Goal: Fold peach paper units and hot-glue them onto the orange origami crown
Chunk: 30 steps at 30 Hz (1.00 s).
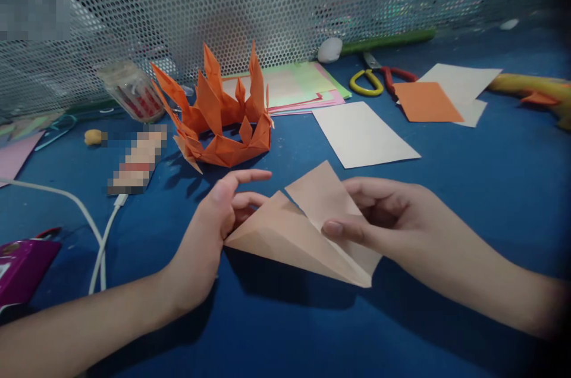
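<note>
A pale peach sheet of paper (294,229), folded into pointed flaps, is held just above the blue table (285,330) between both hands. My left hand (209,229) touches its left corner, index finger stretched out and the other fingers curled against the fold. My right hand (379,217) pinches the right flap, thumb on top and fingers behind. Behind them stands a spiky orange origami crown (223,122).
A white sheet (363,134), an orange square (426,102) on more white paper, yellow and red scissors (375,77), a stack of coloured papers (294,86), a clear jar (131,92), a white cable (100,235) and a purple object (22,265) lie around. A perforated metal screen (285,3) closes the back.
</note>
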### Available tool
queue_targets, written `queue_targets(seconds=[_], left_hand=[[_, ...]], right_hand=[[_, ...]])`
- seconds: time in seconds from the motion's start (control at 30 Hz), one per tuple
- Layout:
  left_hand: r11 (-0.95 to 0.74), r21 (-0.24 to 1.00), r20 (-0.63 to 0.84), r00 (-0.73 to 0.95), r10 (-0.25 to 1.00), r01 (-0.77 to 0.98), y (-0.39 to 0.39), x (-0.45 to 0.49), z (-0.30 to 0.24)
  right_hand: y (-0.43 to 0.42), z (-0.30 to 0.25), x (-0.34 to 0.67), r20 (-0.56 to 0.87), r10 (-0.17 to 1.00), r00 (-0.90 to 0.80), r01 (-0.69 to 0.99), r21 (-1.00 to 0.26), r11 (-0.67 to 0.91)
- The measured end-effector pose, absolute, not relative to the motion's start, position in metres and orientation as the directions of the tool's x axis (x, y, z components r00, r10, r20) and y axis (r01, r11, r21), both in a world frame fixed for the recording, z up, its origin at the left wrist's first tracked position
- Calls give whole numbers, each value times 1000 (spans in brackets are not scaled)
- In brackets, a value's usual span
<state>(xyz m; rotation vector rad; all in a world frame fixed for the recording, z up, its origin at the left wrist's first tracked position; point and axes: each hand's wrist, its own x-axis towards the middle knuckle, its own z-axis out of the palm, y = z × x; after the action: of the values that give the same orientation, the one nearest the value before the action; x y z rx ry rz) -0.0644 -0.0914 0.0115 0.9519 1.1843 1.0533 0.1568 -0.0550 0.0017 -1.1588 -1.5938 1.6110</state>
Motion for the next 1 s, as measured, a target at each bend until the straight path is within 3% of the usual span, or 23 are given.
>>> queue_targets(seconds=[0.1, 0.27, 0.43, 0.67, 0.83, 1.0], left_hand=[[211, 964, -181, 182, 966, -161, -93, -70, 7], [166, 974, -197, 223, 955, 153, -93, -69, 6], [14, 931, -114, 254, 961, 366, -91, -63, 17], [-146, 942, 37, 341, 939, 301, -93, -61, 22], [-72, 955, -9, 272, 962, 286, -95, -56, 21], [28, 973, -81, 228, 970, 227, -96, -55, 20]], right_hand=[[-54, 2, 157, -149, 894, -423, 168, -982, -84], [-54, 0, 160, -185, 846, -500, 110, -983, -150], [-56, -2, 163, -186, 788, -587, 238, -970, -51], [-63, 1, 160, -180, 762, -622, 241, -970, -33], [-64, 0, 158, -147, 781, -607, 222, -975, -11], [-63, -1, 159, -163, 790, -591, 135, -985, -103]])
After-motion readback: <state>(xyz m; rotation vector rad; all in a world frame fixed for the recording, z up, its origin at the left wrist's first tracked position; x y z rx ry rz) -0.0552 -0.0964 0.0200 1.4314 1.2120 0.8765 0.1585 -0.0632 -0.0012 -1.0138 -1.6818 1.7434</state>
